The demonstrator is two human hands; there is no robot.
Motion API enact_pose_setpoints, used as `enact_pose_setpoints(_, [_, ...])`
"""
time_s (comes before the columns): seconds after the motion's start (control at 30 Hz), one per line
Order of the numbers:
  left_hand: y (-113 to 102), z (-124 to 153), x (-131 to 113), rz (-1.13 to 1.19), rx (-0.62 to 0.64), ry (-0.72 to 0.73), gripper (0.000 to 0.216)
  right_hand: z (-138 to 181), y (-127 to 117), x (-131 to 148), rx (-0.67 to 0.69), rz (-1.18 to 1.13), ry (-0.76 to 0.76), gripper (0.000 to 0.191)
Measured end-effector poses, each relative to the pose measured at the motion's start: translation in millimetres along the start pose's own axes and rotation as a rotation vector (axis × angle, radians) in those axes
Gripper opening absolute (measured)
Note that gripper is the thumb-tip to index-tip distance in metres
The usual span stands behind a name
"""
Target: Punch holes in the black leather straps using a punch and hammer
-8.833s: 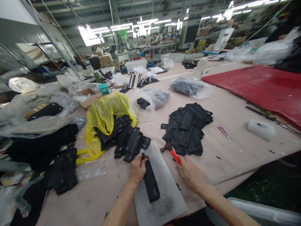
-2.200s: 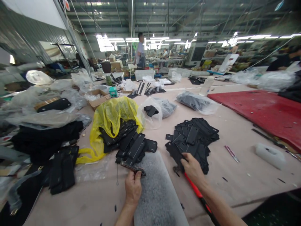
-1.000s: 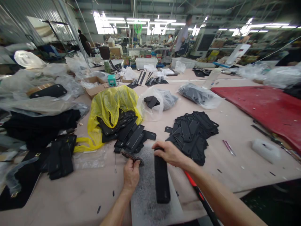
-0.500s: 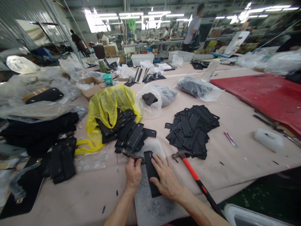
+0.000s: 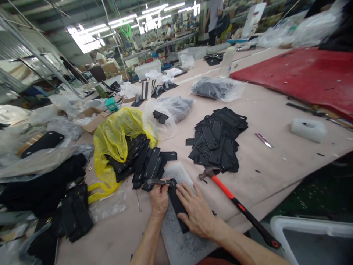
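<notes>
Two hands on one black strap (image 5: 176, 200): left hand (image 5: 159, 198) pinches a punch (image 5: 158, 182), right hand (image 5: 196, 213) flat, open; yellow bag (image 5: 116, 136) spills straps.

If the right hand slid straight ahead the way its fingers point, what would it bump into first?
The right hand lies flat on a black strap piece, fingers pointing up-left. Going on, it would probably first meet the left hand and the small metal tool it pinches, though depth is unclear.
</notes>
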State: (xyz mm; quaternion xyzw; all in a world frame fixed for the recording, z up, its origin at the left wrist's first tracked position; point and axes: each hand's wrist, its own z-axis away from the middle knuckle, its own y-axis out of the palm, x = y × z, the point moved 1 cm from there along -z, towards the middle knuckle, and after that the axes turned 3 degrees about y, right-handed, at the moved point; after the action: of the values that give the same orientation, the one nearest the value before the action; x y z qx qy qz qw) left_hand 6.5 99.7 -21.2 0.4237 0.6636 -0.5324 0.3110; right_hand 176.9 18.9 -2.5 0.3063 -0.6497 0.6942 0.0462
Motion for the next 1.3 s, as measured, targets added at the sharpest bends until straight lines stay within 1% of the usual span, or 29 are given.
enact_pose_setpoints(0.23, [0.9, -1.1, -6.5, -0.075, 0.045, 0.003, 0.029, 0.1, -2.1, -2.2, -0.036, -0.044, -0.001, 0.076])
enact_pose_setpoints(0.43, [2.6, -1.5, -7.3, -0.130, 0.034, 0.023, 0.029, 0.2, -2.6, -4.3, -0.046, -0.067, 0.000, 0.074])
enact_pose_setpoints(0.57, [4.4, 0.2, -4.9, -0.149, 0.051, 0.073, 0.025, 0.5, -1.6, -5.1, -0.057, -0.087, 0.008, 0.069])
enact_pose_setpoints(0.7, [5.6, -1.4, -4.9, -0.148, 0.084, 0.123, 0.022, 0.4, -1.0, -6.0, -0.057, -0.101, 0.013, 0.068])
enact_pose_setpoints(0.8, [6.2, -4.9, -7.1, -0.171, 0.098, 0.114, 0.023, 0.4, -0.9, -6.4, -0.055, -0.103, 0.009, 0.069])
enact_pose_setpoints(0.93, [8.5, -4.8, -8.1, -0.221, 0.073, 0.087, 0.025, 1.4, -0.7, -6.6, -0.061, -0.095, 0.006, 0.067])
enact_pose_setpoints(1.2, [11.7, -2.1, -1.8, -0.296, 0.039, 0.242, 0.022, 1.2, 3.0, -5.5, -0.079, -0.072, -0.001, 0.067])
enact_pose_setpoints(1.3, [12.2, -5.0, -1.8, -0.322, 0.038, 0.309, 0.020, 2.1, -3.9, -6.8, -0.071, -0.097, 0.000, 0.062])
